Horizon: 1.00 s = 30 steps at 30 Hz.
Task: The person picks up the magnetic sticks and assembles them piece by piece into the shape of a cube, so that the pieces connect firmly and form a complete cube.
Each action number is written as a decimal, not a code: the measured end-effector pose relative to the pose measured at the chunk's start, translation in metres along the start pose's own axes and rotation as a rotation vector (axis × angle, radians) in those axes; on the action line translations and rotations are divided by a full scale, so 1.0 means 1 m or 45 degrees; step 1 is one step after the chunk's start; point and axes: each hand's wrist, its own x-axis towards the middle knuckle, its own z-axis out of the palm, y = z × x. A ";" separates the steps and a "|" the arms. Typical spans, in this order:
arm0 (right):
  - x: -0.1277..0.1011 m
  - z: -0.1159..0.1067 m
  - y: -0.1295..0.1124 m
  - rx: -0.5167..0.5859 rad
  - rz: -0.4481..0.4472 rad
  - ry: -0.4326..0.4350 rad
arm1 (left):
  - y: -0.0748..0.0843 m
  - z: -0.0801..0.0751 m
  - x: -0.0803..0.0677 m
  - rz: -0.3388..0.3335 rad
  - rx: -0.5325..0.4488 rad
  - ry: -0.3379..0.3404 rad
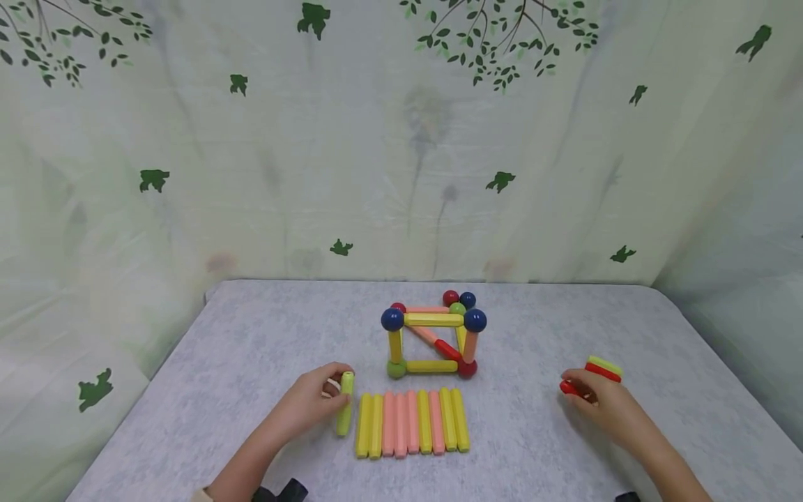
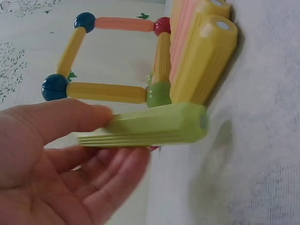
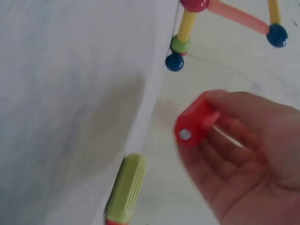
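Note:
My left hand [image 1: 307, 406] pinches a light green ridged magnetic rod [image 2: 159, 125] between thumb and fingers, just left of a row of yellow and pink rods [image 1: 412, 423]. In the left wrist view the rod is raised off the table, its near end toward the row. My right hand [image 1: 607, 408] pinches a red magnetic rod [image 3: 194, 123] above the right side of the table; a silvery magnet dot shows on its end. Beyond that hand lie a green rod [image 1: 605, 364] and another red rod [image 1: 603, 374], partly hidden by it.
Behind the row stands a box-like frame of rods and balls, with blue balls [image 1: 475, 321] on top and a red ball [image 1: 467, 369] and green ball [image 1: 396, 369] at its base. Loose-looking red and blue balls [image 1: 467, 300] sit behind it. A leaf-printed curtain [image 1: 376, 139] backs the table.

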 end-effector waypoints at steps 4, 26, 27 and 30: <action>0.002 0.007 -0.019 0.080 -0.181 0.137 | 0.005 0.000 -0.001 0.141 -0.132 0.130; 0.046 0.064 -0.090 0.268 -0.636 0.164 | 0.066 0.020 -0.004 0.496 -0.486 0.244; 0.047 0.066 -0.091 0.259 -0.648 0.174 | 0.067 0.022 -0.003 0.513 -0.488 0.235; 0.051 0.069 -0.092 0.209 -0.678 0.198 | 0.061 0.033 0.009 0.613 -0.479 0.227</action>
